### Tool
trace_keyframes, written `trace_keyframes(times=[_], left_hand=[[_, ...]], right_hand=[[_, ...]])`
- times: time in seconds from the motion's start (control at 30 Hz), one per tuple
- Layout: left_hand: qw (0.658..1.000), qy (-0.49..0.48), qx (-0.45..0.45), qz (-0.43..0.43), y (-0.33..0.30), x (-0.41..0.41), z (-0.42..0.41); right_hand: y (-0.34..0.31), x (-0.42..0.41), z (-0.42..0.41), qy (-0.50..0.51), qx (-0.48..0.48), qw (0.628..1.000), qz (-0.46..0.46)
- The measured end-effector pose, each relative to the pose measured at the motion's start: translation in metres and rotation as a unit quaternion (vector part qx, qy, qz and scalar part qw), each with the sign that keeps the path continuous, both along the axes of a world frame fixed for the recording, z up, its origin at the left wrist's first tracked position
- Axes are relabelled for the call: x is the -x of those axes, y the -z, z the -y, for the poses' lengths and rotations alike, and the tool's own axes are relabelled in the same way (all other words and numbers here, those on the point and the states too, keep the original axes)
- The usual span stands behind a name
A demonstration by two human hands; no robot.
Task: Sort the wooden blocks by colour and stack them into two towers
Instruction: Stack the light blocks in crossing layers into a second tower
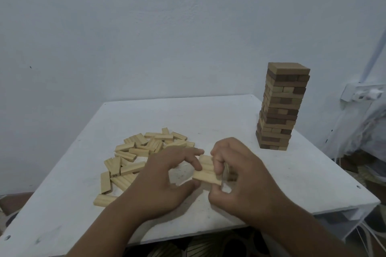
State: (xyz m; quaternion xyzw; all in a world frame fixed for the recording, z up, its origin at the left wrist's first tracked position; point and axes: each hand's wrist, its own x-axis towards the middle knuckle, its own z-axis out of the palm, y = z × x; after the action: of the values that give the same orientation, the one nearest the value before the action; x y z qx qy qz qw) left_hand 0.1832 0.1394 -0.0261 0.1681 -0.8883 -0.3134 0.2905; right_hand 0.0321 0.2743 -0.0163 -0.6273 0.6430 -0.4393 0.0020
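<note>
A tall tower of darker brown blocks (283,106) stands at the table's back right. Several light wooden blocks lie in a loose pile (142,152) left of centre. A small low stack of light blocks (206,171) sits near the front middle of the table, between my two hands. My left hand (167,181) pinches its left end between thumb and fingers. My right hand (240,173) grips its right side with curled fingers, and hides the stack's far right part.
The white table (271,183) stands against a pale wall. Its right edge and front edge are close to my hands. A white socket box (363,92) and hanging cloth are beyond the right edge. Patterned fabric shows below the front edge.
</note>
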Motion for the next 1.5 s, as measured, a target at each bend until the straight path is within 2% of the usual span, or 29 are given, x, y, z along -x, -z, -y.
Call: trace_keyframes(times=[0.13,0.3,0.67,1.33,1.5], left_hand=[[1.0,-0.015,0.0,-0.015,-0.005,0.023,-0.006],[0.997,-0.016,-0.062,-0.033,-0.003,0.053,-0.016],[0.989,-0.034,-0.145,-0.014,0.007,0.078,-0.019],[0.99,-0.035,-0.138,0.003,0.01,0.078,-0.017],[0.995,-0.056,-0.085,0.0,0.001,0.054,-0.012]], right_hand=[[-0.011,0.026,-0.009,0.013,-0.016,0.999,0.034],[-0.008,0.056,-0.015,0.059,-0.047,0.996,0.045],[0.004,0.079,-0.014,0.065,-0.072,0.993,0.07],[0.005,0.082,-0.015,0.071,-0.096,0.99,0.075],[-0.004,0.063,-0.013,0.073,-0.073,0.994,0.043]])
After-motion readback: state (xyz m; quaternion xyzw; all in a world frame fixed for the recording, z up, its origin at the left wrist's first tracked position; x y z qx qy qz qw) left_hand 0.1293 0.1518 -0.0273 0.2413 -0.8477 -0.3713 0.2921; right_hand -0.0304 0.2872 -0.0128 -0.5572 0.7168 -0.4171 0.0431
